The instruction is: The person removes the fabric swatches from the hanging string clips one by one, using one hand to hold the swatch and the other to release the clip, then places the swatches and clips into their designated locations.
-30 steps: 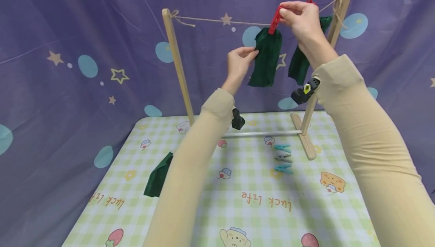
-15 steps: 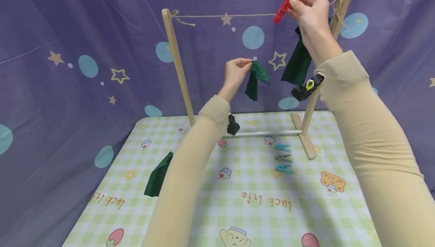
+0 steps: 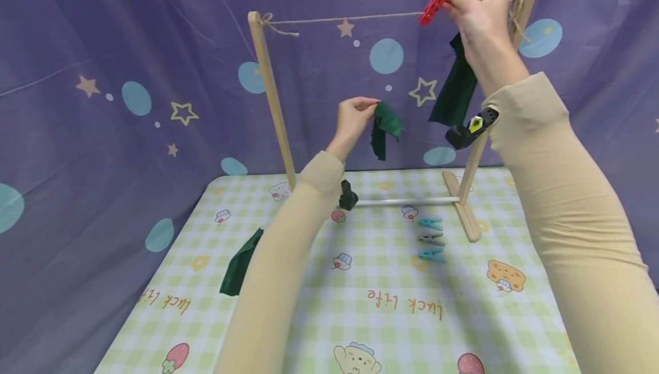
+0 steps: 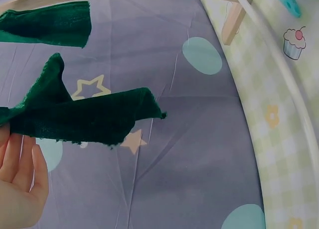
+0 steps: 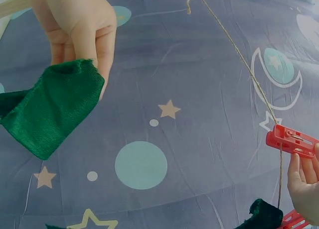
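High at the right of the head view, my right hand (image 3: 484,14) pinches a red clothespin (image 3: 436,1). Its tip meets the twine line (image 3: 345,18); whether it clamps the twine, I cannot tell. Lower and to the left, my left hand (image 3: 354,121) pinches a green cloth (image 3: 387,122) by one end, and the rest droops folded, apart from the line. A second green cloth (image 3: 455,91) hangs near the right post, its top partly hidden by my right hand. In the right wrist view another red clothespin (image 5: 297,220) sits at that cloth's top.
A wooden post (image 3: 272,96) stands at each end of the line, with a white rod (image 3: 401,202) low between them. Several small clothespins (image 3: 431,255), blue and grey, lie on the checked tablecloth (image 3: 360,334). Another green cloth (image 3: 239,268) lies at left, partly behind my left sleeve.
The cloth in my left hand has come away from the red clothespin and moved down and left. My right hand has risen rightward with the clothespin, and the line has risen with it.
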Tool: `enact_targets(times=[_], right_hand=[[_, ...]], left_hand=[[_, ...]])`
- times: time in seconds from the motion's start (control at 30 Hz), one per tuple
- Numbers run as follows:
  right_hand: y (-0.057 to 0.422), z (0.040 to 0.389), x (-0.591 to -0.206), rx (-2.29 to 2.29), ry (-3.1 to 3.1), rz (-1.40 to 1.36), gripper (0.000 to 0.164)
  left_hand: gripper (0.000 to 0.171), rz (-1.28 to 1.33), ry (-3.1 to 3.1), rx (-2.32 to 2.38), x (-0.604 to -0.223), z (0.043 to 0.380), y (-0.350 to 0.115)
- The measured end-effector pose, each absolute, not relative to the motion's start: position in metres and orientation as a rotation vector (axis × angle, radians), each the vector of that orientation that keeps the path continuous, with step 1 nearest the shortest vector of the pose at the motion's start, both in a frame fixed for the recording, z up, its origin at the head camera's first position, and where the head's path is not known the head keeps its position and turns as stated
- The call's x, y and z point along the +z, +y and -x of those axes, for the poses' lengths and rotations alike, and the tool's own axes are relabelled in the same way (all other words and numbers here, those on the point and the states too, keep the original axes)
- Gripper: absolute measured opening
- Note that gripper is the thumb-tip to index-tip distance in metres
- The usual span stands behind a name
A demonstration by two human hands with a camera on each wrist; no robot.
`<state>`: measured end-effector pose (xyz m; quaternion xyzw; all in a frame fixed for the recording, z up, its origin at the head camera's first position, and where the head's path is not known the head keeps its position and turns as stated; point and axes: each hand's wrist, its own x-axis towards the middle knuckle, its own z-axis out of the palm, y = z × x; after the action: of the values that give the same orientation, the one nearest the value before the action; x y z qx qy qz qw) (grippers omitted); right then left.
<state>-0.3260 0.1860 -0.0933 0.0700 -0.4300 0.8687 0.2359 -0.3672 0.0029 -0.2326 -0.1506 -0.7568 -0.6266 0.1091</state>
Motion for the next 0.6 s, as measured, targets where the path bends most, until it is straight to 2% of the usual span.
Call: enact_targets(times=[0.6], right_hand=[[0.1874,0.3257,-0.1021,2.312,-1.261,-0.121,0.008]], left_hand=[[0.009,0.448,-2.24,-1.845,-0.2376,0.3629,0.0007]])
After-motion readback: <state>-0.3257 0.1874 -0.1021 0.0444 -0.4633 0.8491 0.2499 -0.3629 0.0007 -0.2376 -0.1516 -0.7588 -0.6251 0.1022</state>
